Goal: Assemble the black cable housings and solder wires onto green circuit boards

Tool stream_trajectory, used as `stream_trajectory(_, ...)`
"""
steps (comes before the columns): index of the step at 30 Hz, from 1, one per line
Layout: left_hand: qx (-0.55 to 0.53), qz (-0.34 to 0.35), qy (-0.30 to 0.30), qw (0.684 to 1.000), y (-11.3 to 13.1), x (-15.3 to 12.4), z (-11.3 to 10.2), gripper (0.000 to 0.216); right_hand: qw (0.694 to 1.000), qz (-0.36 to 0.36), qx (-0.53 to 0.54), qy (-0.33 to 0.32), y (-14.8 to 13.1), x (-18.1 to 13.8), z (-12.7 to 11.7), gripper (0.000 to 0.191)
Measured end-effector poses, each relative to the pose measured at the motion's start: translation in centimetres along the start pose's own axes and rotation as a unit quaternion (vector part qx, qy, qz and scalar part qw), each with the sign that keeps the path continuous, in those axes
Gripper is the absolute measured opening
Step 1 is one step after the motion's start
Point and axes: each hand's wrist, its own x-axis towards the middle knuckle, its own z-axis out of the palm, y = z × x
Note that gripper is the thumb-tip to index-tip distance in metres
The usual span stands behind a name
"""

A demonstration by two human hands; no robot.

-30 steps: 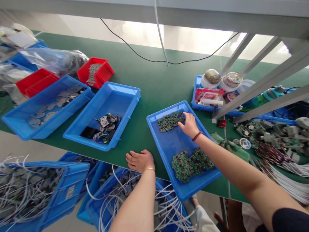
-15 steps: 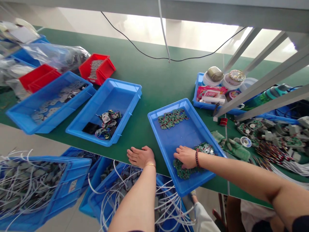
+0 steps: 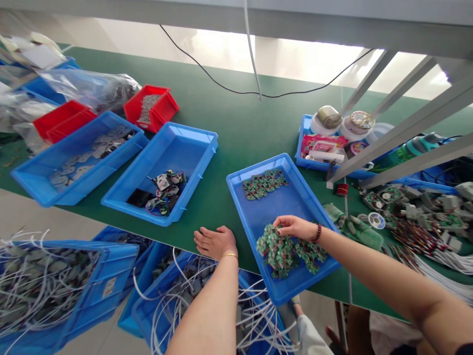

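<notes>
A blue tray (image 3: 258, 219) lies at the table's near edge with two heaps of small green circuit boards: a flat far heap (image 3: 263, 183) and a bigger near heap (image 3: 286, 254). My right hand (image 3: 295, 228) is over the near heap, its fingers curled round a clump of those boards lifted a little above the rest. My left hand (image 3: 215, 242) rests flat on the green table (image 3: 236, 128) at its near edge, just left of the tray, fingers stretched out and holding nothing.
Left of the tray stand a blue bin with wired parts (image 3: 164, 190), a blue bin of flat grey pieces (image 3: 79, 160) and red bins (image 3: 151, 107). A blue tray with tape rolls (image 3: 332, 133) and loose boards and wires (image 3: 424, 217) lie right. Bins of white cables (image 3: 55, 286) sit below.
My right hand came back from the far heap to the near heap, pressed down on it, and now has a clump of boards raised. My left hand has stayed put.
</notes>
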Motion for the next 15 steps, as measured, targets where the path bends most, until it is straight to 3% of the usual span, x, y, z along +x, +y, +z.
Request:
stream_trajectory(3, -0.002, 0.002, 0.008, 1.0, -0.1, 0.0, 0.1, 0.061, 0.992, 0.015, 0.041, 0.119, 0.6, 1.4, -1.2, 0.029)
stream_trajectory(8, 0.003, 0.003, 0.013, 1.0, -0.4, 0.1, 0.3, 0.059, 0.958, 0.031, 0.047, 0.281, 0.2, 6.5, -5.7, 0.028)
stream_trajectory(12, 0.007, 0.004, 0.014, 1.0, -0.4, 0.2, 0.3, 0.058, 0.933, 0.05, -0.002, 0.356, 0.0, 10.4, -8.0, 0.026)
stream_trajectory(15, 0.008, 0.004, 0.013, 1.0, -0.3, 0.2, 0.1, 0.058, 0.916, 0.056, -0.071, 0.392, -0.3, 11.3, -8.6, 0.028)
